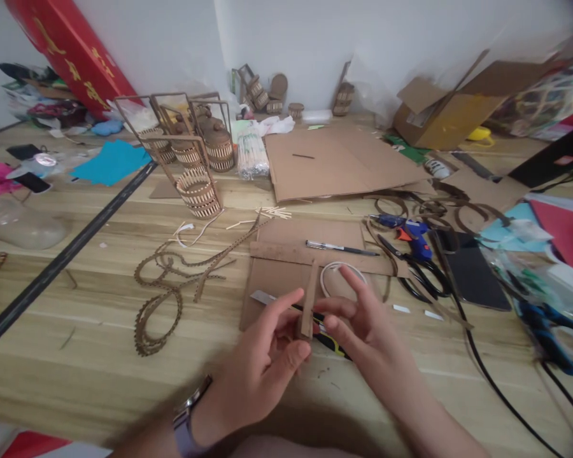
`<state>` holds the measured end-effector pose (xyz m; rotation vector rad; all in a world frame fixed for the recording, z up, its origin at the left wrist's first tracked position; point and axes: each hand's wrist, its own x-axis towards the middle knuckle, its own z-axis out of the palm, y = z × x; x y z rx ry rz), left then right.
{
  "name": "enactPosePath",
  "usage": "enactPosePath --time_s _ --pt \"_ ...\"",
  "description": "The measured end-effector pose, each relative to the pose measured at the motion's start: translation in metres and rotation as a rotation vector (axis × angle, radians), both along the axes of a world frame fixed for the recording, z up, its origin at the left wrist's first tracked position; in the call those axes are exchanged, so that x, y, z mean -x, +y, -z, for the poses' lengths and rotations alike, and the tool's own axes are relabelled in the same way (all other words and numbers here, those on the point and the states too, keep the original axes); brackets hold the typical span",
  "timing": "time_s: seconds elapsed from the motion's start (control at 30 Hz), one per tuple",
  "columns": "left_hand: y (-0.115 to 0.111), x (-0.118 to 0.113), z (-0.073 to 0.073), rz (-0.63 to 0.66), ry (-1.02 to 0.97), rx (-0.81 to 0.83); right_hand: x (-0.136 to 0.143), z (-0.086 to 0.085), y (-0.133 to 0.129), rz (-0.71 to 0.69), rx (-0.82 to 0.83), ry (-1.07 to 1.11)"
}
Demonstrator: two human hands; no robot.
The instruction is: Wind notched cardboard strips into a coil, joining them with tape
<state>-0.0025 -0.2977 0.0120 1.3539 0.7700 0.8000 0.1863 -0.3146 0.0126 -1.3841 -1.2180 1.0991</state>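
My left hand, with a watch on its wrist, pinches the lower end of a narrow brown cardboard strip. My right hand is just right of the strip with its fingers apart; whether a fingertip touches the strip is hard to tell. A utility knife with a yellow and black handle lies under and between the hands. Behind them are cardboard pieces, a pen and a white ring of cord.
Toothed cardboard strips curl on the table at left. Small stick baskets with handles stand behind. A blue glue gun, black scissors, a phone and a black cable lie at right. A cardboard box is at back right.
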Motion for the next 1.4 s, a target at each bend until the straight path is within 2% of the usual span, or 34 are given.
enactPosePath --time_s 0.1,0.2,0.43,0.73,0.9,1.0,1.17,1.3,1.4 --pt "-0.004 -0.001 0.001 0.064 0.066 -0.006 0.010 -0.003 0.001 -0.045 0.078 0.318" --pt "-0.006 -0.003 0.001 0.095 0.078 0.021 0.013 -0.007 0.001 -0.031 0.057 0.410" --pt "-0.003 -0.005 -0.007 0.092 0.153 -0.072 0.015 -0.006 -0.004 0.096 -0.080 0.212" --pt "-0.003 -0.005 -0.006 0.057 0.185 -0.084 0.015 -0.006 -0.006 0.078 -0.078 0.184" --pt "-0.003 -0.007 -0.003 0.074 0.132 0.011 0.014 -0.007 -0.005 0.080 -0.086 0.144" --pt "-0.003 -0.009 -0.001 0.054 0.021 0.099 0.015 -0.008 -0.006 0.071 -0.088 0.104" --pt "-0.002 -0.014 0.001 0.049 -0.156 0.270 0.018 -0.006 -0.008 0.053 -0.077 0.183" --pt "-0.002 -0.013 0.003 0.053 -0.180 0.285 0.019 -0.005 -0.008 0.049 -0.080 0.164" --pt "-0.004 -0.011 0.004 0.057 -0.124 0.207 0.017 -0.007 -0.007 0.063 -0.103 0.076"
